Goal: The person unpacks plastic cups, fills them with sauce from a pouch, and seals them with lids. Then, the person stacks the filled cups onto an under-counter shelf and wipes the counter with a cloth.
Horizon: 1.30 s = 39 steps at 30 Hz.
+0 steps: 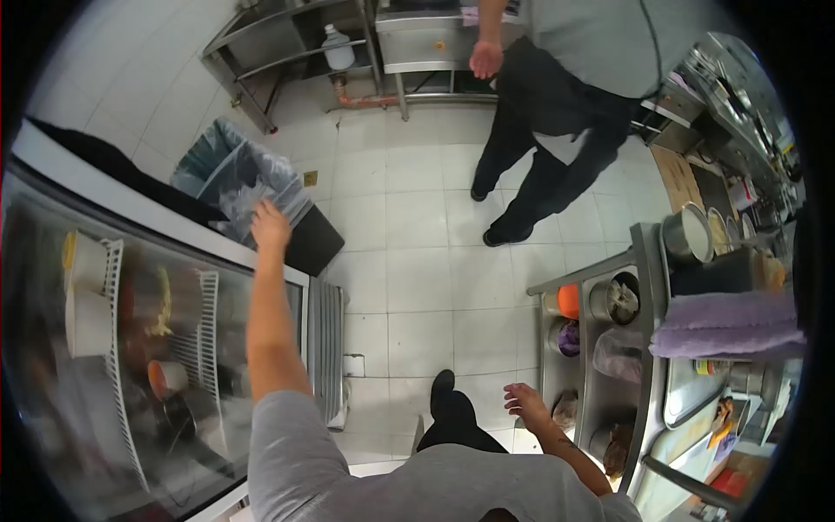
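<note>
My left hand point(270, 224) is stretched out over the lined trash bin, beside crumpled clear plastic point(252, 204). Its fingers are bent near the plastic, and whether they grip it is not clear. The bin point(315, 241) is dark, with its liner folded over the rim. Low at the right of the view, my right hand point(524, 402) hangs with its fingers apart and nothing in it, close to the metal shelving point(644, 287). Below my left arm stands a glass-doored fridge point(156, 348) with white wire racks and containers inside.
A co-worker point(565, 113) in a grey shirt and black trousers stands ahead to the right. A purple towel point(726, 324) lies on the right counter, near a metal pot point(687, 233). A steel sink unit point(422, 43) and a plastic jug point(338, 49) are at the back.
</note>
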{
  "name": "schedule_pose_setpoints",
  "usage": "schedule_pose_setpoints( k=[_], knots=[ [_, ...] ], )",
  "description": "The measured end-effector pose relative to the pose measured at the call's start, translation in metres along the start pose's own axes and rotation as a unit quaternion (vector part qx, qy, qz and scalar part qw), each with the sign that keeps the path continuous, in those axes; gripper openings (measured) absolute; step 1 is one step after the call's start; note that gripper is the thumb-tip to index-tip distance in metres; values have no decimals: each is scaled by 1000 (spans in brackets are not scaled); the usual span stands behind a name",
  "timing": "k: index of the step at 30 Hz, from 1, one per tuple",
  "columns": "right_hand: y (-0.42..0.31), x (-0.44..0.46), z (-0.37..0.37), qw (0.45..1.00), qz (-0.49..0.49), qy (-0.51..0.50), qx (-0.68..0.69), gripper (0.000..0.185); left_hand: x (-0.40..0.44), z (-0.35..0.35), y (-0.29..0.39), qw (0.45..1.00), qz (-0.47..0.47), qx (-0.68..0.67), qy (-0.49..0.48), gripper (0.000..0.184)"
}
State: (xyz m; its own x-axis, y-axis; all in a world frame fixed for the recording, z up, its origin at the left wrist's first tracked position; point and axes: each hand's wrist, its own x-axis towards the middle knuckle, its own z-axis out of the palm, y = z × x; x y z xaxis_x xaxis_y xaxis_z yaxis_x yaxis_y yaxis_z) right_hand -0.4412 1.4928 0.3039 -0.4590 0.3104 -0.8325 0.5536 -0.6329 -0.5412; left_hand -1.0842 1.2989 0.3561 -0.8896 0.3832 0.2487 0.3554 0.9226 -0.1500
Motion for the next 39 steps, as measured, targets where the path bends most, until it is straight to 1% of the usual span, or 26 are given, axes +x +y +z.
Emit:
schedule_pose_setpoints(
  k=[1, 3, 5, 6, 7, 8, 9, 10, 11, 12, 13, 14, 15, 17, 19, 21, 25, 27, 29, 31, 32, 33, 34, 36, 37, 39],
  knots=[
    [3, -6, 2, 1000, -1, -8, -23, 28, -23, 3, 22, 999, -5, -35, -32, 52],
    [-2, -17, 9, 997, -34, -12, -71, 27, -80, 36, 63, 997, 52, -42, -44, 30],
    [-11, -36, 12, 989, -88, -17, -115, 27, -159, 53, 107, 974, 155, -66, -153, 25],
    [-9, -44, 8, 984, -126, -16, -128, 28, -202, 114, 124, 937, 279, -53, -203, 28],
    [-7, -58, 4, 980, -155, -9, -124, 28, -262, 173, 150, 905, 344, -66, -243, 30],
    [-5, -73, -1, 976, -184, 1, -118, 28, -323, 147, 200, 876, 390, -94, -268, 30],
    [4, -91, -9, 970, -215, 16, -111, 28, -407, 169, 221, 868, 352, -169, -307, 29],
    [20, -107, -21, 968, -226, 33, -101, 27, -444, 108, 240, 741, 500, -161, -419, 28],
    [44, -124, -34, 968, -233, 44, -86, 27, -486, 17, 271, 654, 573, -100, -485, 29],
    [72, -141, -48, 967, -239, 60, -69, 27, -551, 34, 287, 605, 684, -136, -385, 31],
    [103, -164, -61, 965, -244, 77, -50, 26, -593, -10, 298, 557, 709, -169, -398, 34],
    [136, -195, -70, 967, -223, 114, -46, 25, -610, -119, 301, 509, 738, -144, -418, 35],
    [197, -197, -86, 947, -258, 175, -79, 26, -656, -110, 314, 409, 823, -123, -375, 33],
    [302, -242, -107, 912, -292, 264, -113, 25, -708, -146, 337, 197, 947, -35, -253, 28],
    [401, -298, -116, 903, -209, 358, -112, 23, -740, -221, 331, 302, 903, -52, -300, 23],
    [481, -362, -116, 899, -141, 406, 82, 23, -791, -243, 333, 368, 891, -40, -262, 23],
    [582, -494, -100, 762, -100, 617, 169, 22, -907, -294, 323, 216, 941, 16, -260, 25],
    [614, -527, -85, 698, -102, 680, 202, 23, -970, -311, 320, 128, 951, 40, -277, 26],
    [631, -537, -84, 654, -121, 712, 227, 25, -1018, -318, 331, 73, 945, 64, -313, 27],
    [654, -550, -74, 672, -74, 691, 254, 27, -1070, -332, 342, 46, 941, 97, -320, 28],
    [661, -562, -69, 700, -70, 666, 247, 27, -1090, -329, 349, 48, 947, 71, -311, 30],
    [669, -574, -63, 729, -66, 637, 242, 28, -1104, -326, 363, 78, 939, 99, -319, 32],
    [681, -584, -58, 735, -76, 626, 247, 28, -1116, -321, 380, 110, 930, 125, -327, 35],
    [718, -618, -58, 748, -100, 608, 247, 29, -1131, -322, 417, 153, 933, 184, -268, 38],
    [742, -627, -65, 732, -85, 626, 256, 30, -1148, -209, 496, 78, 958, 238, -143, 38],
    [793, -657, -76, 683, 13, 674, 281, 32, -1201, -250, 519, 167, 927, 307, -133, 43]
  ],
)
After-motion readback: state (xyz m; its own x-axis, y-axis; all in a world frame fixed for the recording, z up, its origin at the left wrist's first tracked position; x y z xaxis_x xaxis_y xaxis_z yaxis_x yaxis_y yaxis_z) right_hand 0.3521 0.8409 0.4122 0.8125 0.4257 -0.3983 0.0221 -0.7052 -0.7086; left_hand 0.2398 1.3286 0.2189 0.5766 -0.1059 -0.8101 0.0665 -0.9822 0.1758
